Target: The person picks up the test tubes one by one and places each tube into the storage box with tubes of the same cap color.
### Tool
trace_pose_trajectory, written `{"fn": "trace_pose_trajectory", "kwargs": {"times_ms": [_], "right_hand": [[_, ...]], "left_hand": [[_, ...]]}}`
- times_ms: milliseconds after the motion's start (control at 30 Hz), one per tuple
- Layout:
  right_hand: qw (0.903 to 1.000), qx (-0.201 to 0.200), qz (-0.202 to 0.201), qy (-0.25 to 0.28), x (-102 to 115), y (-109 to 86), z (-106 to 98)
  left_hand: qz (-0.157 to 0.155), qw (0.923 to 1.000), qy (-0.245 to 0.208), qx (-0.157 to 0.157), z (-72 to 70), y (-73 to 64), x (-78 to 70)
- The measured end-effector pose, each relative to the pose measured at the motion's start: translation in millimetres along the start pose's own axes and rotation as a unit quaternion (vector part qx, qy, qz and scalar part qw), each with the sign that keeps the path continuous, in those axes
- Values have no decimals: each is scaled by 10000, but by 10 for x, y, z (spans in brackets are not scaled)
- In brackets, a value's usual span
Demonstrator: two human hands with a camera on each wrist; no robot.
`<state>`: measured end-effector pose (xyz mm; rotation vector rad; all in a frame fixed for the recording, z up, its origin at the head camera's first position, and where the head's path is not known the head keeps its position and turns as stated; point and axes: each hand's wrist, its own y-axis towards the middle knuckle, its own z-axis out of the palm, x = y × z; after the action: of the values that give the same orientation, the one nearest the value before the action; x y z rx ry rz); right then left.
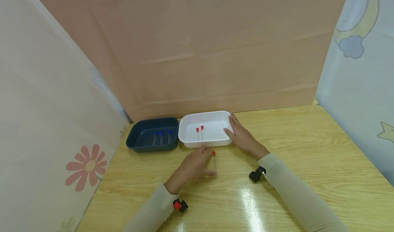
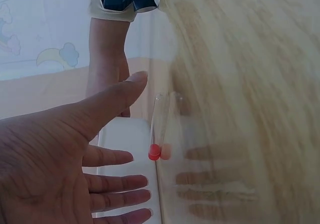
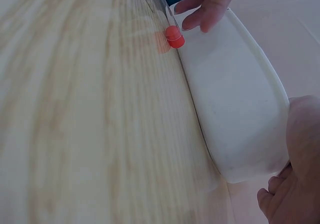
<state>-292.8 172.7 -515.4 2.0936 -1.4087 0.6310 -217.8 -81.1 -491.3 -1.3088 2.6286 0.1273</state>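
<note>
A clear test tube with a red cap lies on the table in front of the white bin. Beside it my left hand has its fingers and thumb spread; in the left wrist view a gap shows between this hand and the tube's red cap. My right hand grips the white bin at its right end, thumb over the rim and fingers along the outer wall. Two red-capped test tubes lie inside that bin, towards its left.
A dark blue bin stands directly left of the white one, with three blue-capped test tubes in it. Behind both bins rises a brown panel. Patterned sheets border the wooden table on the left and right.
</note>
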Motion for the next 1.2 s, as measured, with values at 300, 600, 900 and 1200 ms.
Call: {"fn": "trace_pose_trajectory", "kwargs": {"times_ms": [300, 600, 900, 1200], "right_hand": [[10000, 46, 11, -24, -7, -6, -1], [10000, 26, 13, -7, 7, -15, -14], [10000, 10, 2, -78, 13, -6, -14], [9999, 12, 87, -86, 5, -6, -14]], "left_hand": [[-5, 10000, -54, 78, 29, -7, 5], [67, 10000, -68, 29, 57, 8, 39], [69, 10000, -46, 49, 85, 44, 50], [40, 9999, -114, 124, 116, 70, 49]]}}
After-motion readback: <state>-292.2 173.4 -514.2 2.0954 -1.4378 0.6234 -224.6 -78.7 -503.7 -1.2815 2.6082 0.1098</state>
